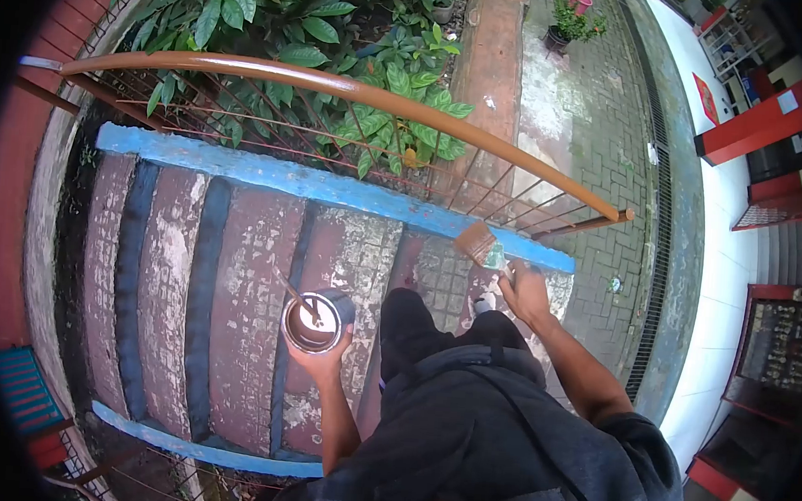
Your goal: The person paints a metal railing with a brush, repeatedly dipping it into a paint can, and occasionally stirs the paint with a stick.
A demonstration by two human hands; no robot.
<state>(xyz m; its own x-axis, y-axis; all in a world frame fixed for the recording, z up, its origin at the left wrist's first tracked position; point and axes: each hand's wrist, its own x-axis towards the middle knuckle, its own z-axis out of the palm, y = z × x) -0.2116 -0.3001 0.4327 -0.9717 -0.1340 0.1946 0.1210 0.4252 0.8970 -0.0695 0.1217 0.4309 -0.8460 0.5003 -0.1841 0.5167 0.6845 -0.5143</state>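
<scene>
My left hand (324, 363) is wrapped around a paint can (344, 306), holding it over the steps with its open top facing up. Brown paint and a pale area show inside, and a thin stick (288, 286) leans out over the rim. A wide paintbrush (478, 244) is gripped by its handle in my right hand (525, 293). Its brown-stained bristles point up and left, close to the blue-painted edge (431, 217) of the stairs. Beyond that edge runs a brown handrail (356, 88), with its lower end to the right of the brush.
Worn maroon steps (256, 242) with dark blue risers lie around my legs. Thin metal bars (506, 188) stand below the handrail, with leafy plants (372, 120) behind. To the right are a paved path (612, 172), a drain grate (665, 212) and a potted plant (573, 27).
</scene>
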